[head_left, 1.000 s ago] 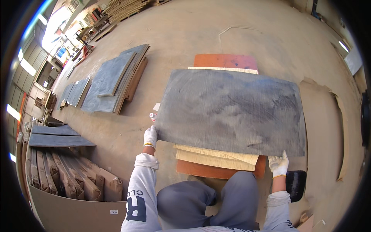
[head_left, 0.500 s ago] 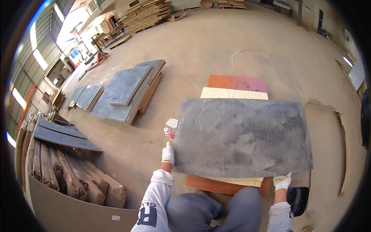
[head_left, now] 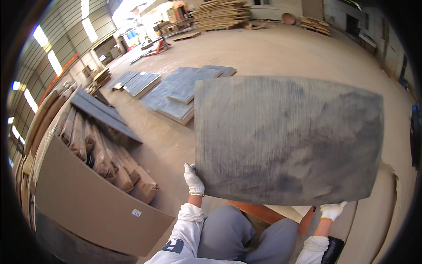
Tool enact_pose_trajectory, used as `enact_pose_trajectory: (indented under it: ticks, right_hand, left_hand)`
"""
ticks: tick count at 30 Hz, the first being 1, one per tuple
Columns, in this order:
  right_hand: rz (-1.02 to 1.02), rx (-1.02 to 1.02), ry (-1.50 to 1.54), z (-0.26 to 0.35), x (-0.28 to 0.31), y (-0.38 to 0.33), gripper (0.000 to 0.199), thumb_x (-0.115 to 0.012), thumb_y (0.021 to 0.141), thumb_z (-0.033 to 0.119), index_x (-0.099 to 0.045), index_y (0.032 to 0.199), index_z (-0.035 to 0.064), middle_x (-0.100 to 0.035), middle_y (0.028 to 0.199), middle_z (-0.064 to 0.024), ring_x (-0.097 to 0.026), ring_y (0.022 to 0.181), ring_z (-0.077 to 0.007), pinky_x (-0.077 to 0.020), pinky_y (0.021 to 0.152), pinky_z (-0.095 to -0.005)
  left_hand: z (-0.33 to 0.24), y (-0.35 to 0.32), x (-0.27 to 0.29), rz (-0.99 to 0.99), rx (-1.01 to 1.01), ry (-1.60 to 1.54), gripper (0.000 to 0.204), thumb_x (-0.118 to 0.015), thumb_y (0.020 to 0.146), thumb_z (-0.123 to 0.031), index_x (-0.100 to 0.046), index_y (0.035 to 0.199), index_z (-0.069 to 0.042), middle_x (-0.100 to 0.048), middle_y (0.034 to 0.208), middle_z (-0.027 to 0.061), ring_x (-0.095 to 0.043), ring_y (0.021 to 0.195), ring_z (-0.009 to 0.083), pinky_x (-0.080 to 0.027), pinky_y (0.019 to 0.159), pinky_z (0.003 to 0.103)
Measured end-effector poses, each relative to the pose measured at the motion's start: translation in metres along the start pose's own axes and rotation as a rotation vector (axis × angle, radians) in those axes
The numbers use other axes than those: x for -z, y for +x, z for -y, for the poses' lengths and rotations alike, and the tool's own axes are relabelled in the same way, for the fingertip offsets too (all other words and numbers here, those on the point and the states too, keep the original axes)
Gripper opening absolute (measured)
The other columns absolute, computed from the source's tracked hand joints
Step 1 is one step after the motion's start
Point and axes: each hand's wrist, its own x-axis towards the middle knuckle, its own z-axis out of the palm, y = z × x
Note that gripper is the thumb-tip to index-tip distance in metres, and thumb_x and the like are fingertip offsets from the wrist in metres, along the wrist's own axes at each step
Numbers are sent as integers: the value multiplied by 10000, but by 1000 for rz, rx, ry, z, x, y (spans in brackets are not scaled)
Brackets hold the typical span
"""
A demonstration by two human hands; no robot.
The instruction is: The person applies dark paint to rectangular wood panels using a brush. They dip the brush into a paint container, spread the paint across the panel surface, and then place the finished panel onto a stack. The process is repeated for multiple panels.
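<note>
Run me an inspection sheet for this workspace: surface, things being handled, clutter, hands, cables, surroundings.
Surface: bare, dusty-looking floor.
Things handled: dark grey panel, smudged, held in both hands; orange board and pale sheet partly hidden below it.
Clutter: flat grey panels in stacks beyond; brown-wrapped packages at left.
Left hand: white-gloved, gripping the panel's left edge near its lower corner.
Right hand: white-gloved, at the lower edge towards the right corner.
Cables: nothing seen.
Surroundings: stacked planks at the back.
</note>
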Motion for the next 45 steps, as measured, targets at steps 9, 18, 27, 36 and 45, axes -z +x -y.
enact_pose_trajectory:
  ticks: [9, 18, 27, 36, 45]
  right_hand:
    - [449, -34, -150, -10, -273, -98, 818, -565, 1057, 628, -448, 1639, 67, -412, 1733, -78, -390, 1557, -331, -286, 1294, -505]
    - [646, -213, -226, -110, -327, -182, 791, -558, 1067, 630, -438, 1651, 109, -396, 1741, -70, -388, 1559, -348, -270, 1304, -545]
    - [942, -396, -214, -232, -312, -287, 662, -520, 1121, 530, -472, 1622, 100, -481, 1679, -76, -447, 1521, -315, -321, 1289, -518]
    - [1155, -521, -249, -306, -310, -394, 669, -633, 1096, 487, -542, 1552, 6, -567, 1601, -91, -533, 1420, -267, -389, 1221, -423]
    - [1316, -675, -280, -340, -267, -524, 570, -589, 1125, 461, -617, 1470, 8, -610, 1528, -98, -545, 1375, -227, -382, 1210, -389]
  left_hand:
    - [-35, -36, 80, 69, 46, -111, 629, -432, 1163, -523, -503, 1612, -87, -557, 1625, 82, -557, 1420, 247, -446, 1145, 404]
    - [-83, -119, 179, -150, 159, -165, 913, -395, 1062, -745, -269, 1725, -129, -311, 1751, 204, -304, 1595, 429, -280, 1277, 576]
    - [-124, -188, 288, -701, 41, -450, 868, -365, 1042, -782, -327, 1702, -219, -257, 1773, 178, -263, 1604, 477, -276, 1247, 694]
    - [-140, -270, 399, -586, -73, -433, 1063, -344, 1014, -843, -220, 1733, -70, -206, 1804, 188, -253, 1637, 404, -198, 1313, 584]
    - [-107, -297, 489, -785, -55, -699, 1043, -372, 951, -902, -328, 1714, -193, -251, 1807, 119, -306, 1620, 373, -196, 1269, 651]
